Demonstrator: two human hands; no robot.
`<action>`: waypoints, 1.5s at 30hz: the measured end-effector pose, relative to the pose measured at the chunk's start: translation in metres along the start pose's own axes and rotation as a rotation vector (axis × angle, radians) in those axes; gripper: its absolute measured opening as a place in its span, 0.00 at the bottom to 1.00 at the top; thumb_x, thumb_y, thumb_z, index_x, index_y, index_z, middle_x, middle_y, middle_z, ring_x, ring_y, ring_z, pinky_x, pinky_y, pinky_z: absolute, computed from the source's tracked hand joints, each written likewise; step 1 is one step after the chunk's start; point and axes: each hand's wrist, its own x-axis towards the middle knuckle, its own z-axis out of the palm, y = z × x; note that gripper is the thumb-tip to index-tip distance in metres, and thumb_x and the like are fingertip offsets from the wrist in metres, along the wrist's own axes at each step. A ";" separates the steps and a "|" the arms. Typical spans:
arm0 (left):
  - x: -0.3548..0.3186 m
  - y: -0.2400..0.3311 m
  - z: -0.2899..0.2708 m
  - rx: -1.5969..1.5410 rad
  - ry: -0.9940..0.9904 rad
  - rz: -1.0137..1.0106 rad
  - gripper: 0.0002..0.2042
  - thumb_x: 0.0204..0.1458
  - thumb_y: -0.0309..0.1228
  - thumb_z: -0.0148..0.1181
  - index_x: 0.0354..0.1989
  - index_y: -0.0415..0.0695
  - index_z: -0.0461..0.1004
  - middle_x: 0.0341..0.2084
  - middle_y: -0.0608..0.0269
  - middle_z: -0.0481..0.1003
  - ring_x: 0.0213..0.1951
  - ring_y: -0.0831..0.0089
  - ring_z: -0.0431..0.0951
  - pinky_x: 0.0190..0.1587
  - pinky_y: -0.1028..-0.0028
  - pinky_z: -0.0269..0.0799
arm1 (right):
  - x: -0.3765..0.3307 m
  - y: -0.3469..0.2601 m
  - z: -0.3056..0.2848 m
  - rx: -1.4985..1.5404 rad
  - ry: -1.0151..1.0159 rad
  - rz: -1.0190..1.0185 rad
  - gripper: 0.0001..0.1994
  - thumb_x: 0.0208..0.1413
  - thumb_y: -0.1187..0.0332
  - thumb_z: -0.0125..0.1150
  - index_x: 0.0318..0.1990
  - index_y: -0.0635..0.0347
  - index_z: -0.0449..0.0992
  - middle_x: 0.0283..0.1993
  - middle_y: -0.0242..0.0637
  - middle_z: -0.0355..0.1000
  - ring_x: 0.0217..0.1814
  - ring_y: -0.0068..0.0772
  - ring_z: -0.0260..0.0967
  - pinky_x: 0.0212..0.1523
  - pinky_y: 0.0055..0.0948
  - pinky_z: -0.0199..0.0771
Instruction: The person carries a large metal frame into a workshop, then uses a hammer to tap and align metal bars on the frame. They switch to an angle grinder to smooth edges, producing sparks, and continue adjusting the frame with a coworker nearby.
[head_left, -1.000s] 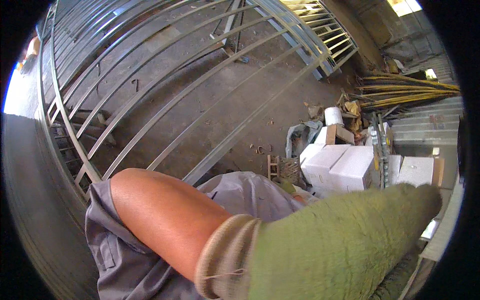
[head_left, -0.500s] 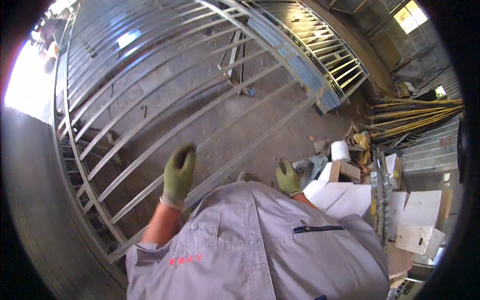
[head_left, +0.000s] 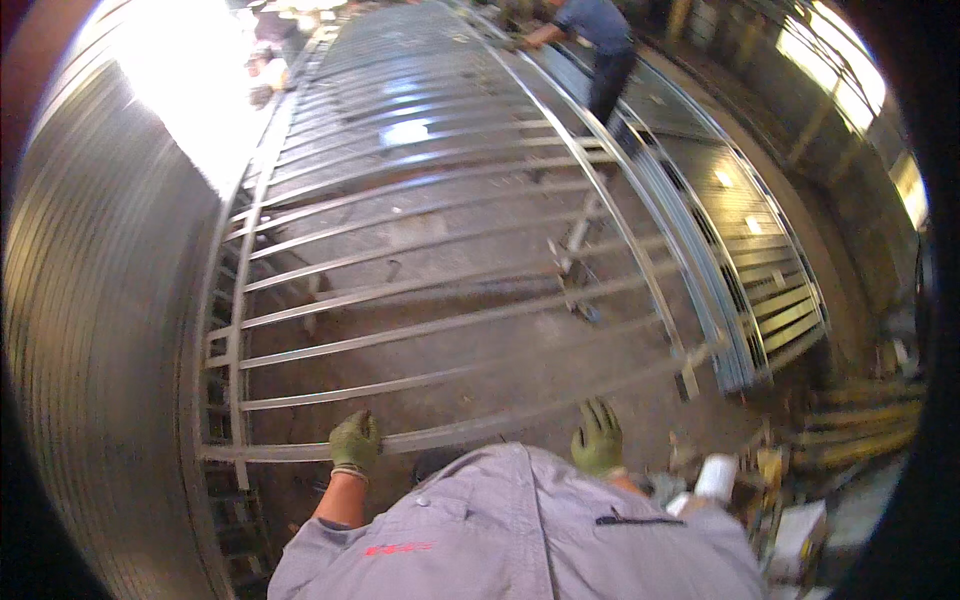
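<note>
A long ladder-like metal frame (head_left: 440,375) of silvery bars stretches away in front of me. My left hand (head_left: 356,442), in a green glove, is closed over its nearest crossbar (head_left: 470,428), towards the left end. The bar runs out from both sides of that hand, though the fingertips are hard to see. My right hand (head_left: 597,440), gloved the same way, has its fingers stretched out with the tips at the same bar further right. Whether those tips touch the bar is unclear.
Ribbed metal sheeting (head_left: 110,330) rises along the left. More long metal frames (head_left: 700,250) are stacked on the right, where a co-worker in dark clothes (head_left: 600,50) leans over the far end. Yellow bars (head_left: 860,420) and a white roll (head_left: 716,478) lie at the lower right.
My view has turned and lifted, bringing the co-worker and the frame's far end into sight. My left hand now meets the near crossbar; the right hand's fingers have straightened.
</note>
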 end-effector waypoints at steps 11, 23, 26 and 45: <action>0.006 0.016 0.009 0.025 -0.063 -0.136 0.18 0.63 0.46 0.62 0.52 0.49 0.88 0.44 0.51 0.88 0.46 0.46 0.88 0.52 0.49 0.82 | -0.019 0.036 0.028 0.021 0.006 -0.001 0.34 0.55 0.66 0.69 0.73 0.59 0.75 0.77 0.51 0.71 0.80 0.64 0.64 0.80 0.59 0.63; 0.001 0.032 0.024 0.010 -0.074 -0.089 0.17 0.60 0.45 0.65 0.51 0.52 0.87 0.41 0.52 0.87 0.44 0.46 0.87 0.47 0.49 0.82 | -0.011 0.039 0.027 0.019 0.100 0.131 0.27 0.53 0.71 0.67 0.63 0.59 0.81 0.70 0.51 0.75 0.75 0.62 0.68 0.76 0.58 0.67; -0.002 0.038 0.033 -0.015 0.020 -0.028 0.14 0.60 0.45 0.64 0.47 0.52 0.86 0.39 0.54 0.87 0.41 0.46 0.86 0.44 0.46 0.79 | -0.001 0.049 0.019 -0.086 0.095 0.109 0.22 0.54 0.71 0.67 0.58 0.59 0.83 0.67 0.49 0.77 0.71 0.60 0.71 0.71 0.57 0.70; 0.009 0.028 0.006 -0.096 -0.089 -0.072 0.21 0.62 0.47 0.63 0.58 0.50 0.85 0.49 0.49 0.87 0.49 0.44 0.86 0.53 0.46 0.80 | 0.001 0.064 0.026 -0.225 0.095 0.175 0.20 0.57 0.67 0.66 0.56 0.63 0.84 0.67 0.51 0.78 0.71 0.61 0.71 0.73 0.57 0.70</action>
